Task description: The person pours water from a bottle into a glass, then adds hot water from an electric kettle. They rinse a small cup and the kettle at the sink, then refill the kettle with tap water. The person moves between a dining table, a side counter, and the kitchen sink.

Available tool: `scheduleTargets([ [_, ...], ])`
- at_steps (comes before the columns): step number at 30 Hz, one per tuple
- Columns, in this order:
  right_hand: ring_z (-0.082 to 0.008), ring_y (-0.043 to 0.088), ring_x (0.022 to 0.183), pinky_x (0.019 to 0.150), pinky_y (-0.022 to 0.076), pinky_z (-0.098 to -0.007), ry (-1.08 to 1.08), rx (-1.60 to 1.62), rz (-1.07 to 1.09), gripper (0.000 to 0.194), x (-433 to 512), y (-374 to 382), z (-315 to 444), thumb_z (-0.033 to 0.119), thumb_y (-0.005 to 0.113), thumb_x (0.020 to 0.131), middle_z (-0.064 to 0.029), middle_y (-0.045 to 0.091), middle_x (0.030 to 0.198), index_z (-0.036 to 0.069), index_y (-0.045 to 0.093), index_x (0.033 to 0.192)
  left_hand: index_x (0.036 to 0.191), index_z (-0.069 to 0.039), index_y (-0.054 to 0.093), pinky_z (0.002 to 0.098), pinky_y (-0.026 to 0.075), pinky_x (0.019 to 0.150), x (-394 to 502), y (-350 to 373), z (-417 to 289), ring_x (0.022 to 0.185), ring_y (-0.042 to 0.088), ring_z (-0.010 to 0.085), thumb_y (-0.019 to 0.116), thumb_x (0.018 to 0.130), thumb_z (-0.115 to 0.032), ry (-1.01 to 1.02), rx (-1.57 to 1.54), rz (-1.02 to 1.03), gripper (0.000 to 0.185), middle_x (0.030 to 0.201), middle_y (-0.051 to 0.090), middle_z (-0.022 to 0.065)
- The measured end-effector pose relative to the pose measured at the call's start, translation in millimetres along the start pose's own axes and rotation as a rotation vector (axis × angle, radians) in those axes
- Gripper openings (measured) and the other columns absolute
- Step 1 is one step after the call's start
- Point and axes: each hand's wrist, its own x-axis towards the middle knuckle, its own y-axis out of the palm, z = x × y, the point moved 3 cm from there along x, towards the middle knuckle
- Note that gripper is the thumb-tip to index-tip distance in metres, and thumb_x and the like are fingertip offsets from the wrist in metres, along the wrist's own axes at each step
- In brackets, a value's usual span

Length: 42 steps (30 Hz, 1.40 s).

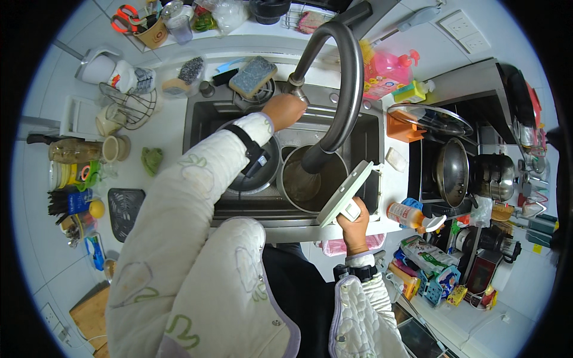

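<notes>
My left hand is curled around the handle at the base of the grey pull-down tap, its fingers partly hidden. Water sprays from the tap head into a round metal pot, which holds cloudy water. To the right of the pot, my right hand grips a pale green plastic lid by its handle. The lid is tilted and seen nearly edge-on over the sink's right front corner. Left of the pot, partly under my left forearm, a wide metal pan sits in the dark double sink.
A sponge lies behind the sink. A pink soap bottle stands at the back right, and a glass lid rests in an orange holder. An orange-and-white pump bottle lies near the right front; a green cloth is at left.
</notes>
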Motion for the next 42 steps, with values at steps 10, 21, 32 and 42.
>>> scheduleTargets([
  [10,-0.0072,0.054,0.071,0.065,0.0439,-0.023,0.002,0.014,-0.009,0.021,0,6,7,-0.003,0.063,0.067,0.001,0.058,0.077,0.002,0.061,0.087,0.089,-0.003,0.07,0.0399,0.05,0.075,19,-25,2,0.082,0.064,0.033,0.062,0.088,-0.027,-0.003,-0.247,0.184,0.025,0.084,0.068,0.0161],
  [21,-0.0075,0.054,0.071,0.065,0.0438,-0.0233,0.001,-0.013,0.009,0.02,-3,-2,1,-0.003,0.064,0.067,0.001,0.058,0.076,0.002,0.061,0.086,0.123,0.0,0.057,0.0289,0.05,0.091,-8,-131,-129,0.095,0.065,0.0142,0.07,0.087,-0.011,0.047,-0.921,0.016,0.039,0.104,0.07,0.009],
  [32,-0.0085,0.056,0.075,0.07,0.0454,-0.0239,0.057,0.051,-0.006,0.024,0,9,-24,-0.002,0.065,0.068,0.0012,0.06,0.081,0.002,0.062,0.092,0.117,0.001,0.06,0.0292,0.051,0.092,-29,-119,-124,0.102,0.065,0.0156,0.072,0.084,-0.006,-0.235,-0.935,0.227,0.035,0.111,0.068,0.0107],
  [42,-0.0067,0.055,0.073,0.067,0.0444,-0.0227,0.005,-0.024,0.098,0.021,0,33,-24,-0.002,0.064,0.068,0.0012,0.06,0.079,0.003,0.061,0.088,0.118,0.001,0.06,0.029,0.05,0.093,-40,-139,-119,0.102,0.064,0.0157,0.07,0.086,-0.007,-0.211,-1.034,0.205,0.035,0.11,0.068,0.0103],
])
